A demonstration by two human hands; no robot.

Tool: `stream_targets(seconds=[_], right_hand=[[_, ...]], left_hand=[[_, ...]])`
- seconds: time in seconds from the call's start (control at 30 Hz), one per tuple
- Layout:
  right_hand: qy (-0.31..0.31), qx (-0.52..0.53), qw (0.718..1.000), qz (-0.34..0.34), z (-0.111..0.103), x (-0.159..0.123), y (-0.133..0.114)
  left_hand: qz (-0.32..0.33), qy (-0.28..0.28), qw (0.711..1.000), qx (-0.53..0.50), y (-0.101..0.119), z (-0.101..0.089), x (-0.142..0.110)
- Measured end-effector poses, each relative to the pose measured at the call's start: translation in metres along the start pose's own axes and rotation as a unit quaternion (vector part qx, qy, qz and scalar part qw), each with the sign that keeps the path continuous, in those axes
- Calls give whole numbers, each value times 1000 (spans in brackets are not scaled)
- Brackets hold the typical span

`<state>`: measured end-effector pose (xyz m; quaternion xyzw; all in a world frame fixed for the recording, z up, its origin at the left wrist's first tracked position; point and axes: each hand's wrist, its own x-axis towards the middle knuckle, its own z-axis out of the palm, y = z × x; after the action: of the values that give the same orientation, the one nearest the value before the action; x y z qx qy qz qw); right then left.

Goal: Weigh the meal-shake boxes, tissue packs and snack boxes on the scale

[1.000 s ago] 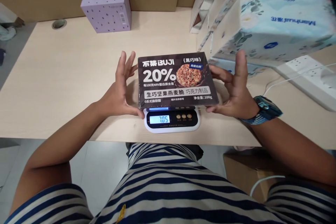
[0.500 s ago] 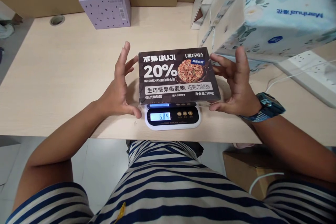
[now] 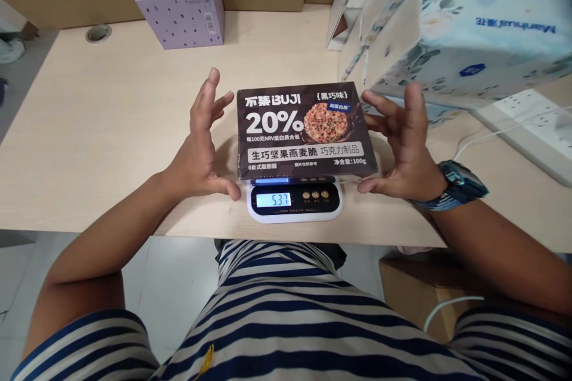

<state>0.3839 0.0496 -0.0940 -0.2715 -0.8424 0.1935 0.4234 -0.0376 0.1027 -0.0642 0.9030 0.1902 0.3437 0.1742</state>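
Note:
A dark brown snack box (image 3: pixel 308 131) in clear wrap lies on a small white digital scale (image 3: pixel 295 214). The box covers the scale's platform; only its front panel shows, with a lit display reading about 5.37 and several round buttons. My left hand (image 3: pixel 201 143) is beside the box's left edge, fingers spread, with a gap between hand and box. On the other side, my right hand (image 3: pixel 402 149) is held likewise, fingers apart near the box's right edge. Some of its fingertips come very close to the box. A dark watch-like band (image 3: pixel 460 184) circles the right wrist.
A lilac patterned box (image 3: pixel 183 6) stands at the back left, near a round cable hole (image 3: pixel 98 33). Packs of floral tissues (image 3: pixel 487 36) are stacked at the right. Beside them lie a white power strip (image 3: pixel 527 119) and a white cable. The desk's front edge runs close to my body.
The scale's reading has dropped from about 6.84 to 5.37. My hands have moved slightly apart from the box, which stays on the scale.

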Motion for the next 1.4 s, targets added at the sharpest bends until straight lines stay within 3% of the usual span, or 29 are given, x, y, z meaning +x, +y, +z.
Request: stream_targets(seconds=[0.1,0.23,0.3,0.53,0.7,0.9,1.13,1.4], right_hand=[[-3,1,1000,-1,0,0,0],[-16,-5,1000,8,-1,-2,1],[-18,-9,1000,11,-1,-3,3],[-26,-20,999,12,-1,-2,3],[-34,-17,999,32,-2,-3,0],[-50,-18,997,50,-3,-4,1],[-48,-19,997,54,-1,-4,1],[-46,-9,997,55,-1,-5,2]], left_hand=[[-14,6,1000,7,-2,0,0],[57,-13,998,19,-9,2,1],[62,-16,998,25,-11,2,0],[-47,-13,999,23,-5,0,-4],[-10,-1,1000,16,-1,6,0],[-32,-33,998,34,4,6,2],[28,-31,999,26,0,2,3],[-79,-7,996,33,8,2,-1]])
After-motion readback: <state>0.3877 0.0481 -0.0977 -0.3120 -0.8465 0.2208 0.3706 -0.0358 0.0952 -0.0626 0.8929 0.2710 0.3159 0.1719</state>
